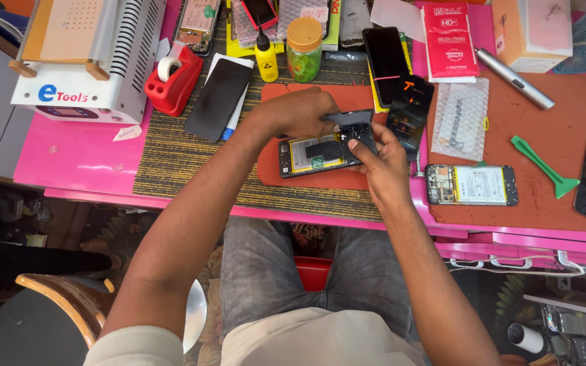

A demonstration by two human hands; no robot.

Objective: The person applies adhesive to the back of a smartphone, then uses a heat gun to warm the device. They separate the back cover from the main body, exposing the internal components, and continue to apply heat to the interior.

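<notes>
Fingers, left hand (300, 112): curling down over the upper edge of the opened phone (320, 154), gripping a dark cover piece (348, 118) at its top.
Fingers, right hand (382, 163): pinching the right end of the opened phone, one fingertip (352, 144) pressing on the dark cover piece.
Opened phone: lying back-up on the small red mat (300, 177), battery and boards showing, in the middle of the counter (76, 152).
Second opened phone (471, 184): lying just right of the right hand, on the large red mat (564, 115).
Dark phone with orange mark (409, 106): leaning just behind the right hand.
Green plastic pry tool (544, 165): resting on the large red mat, well right.
Yellow-capped jar (304, 47): standing behind the hands, beside a small yellow bottle (265, 57).
Red tape dispenser (172, 80): sitting far left, next to the white machine (89, 57).
</notes>
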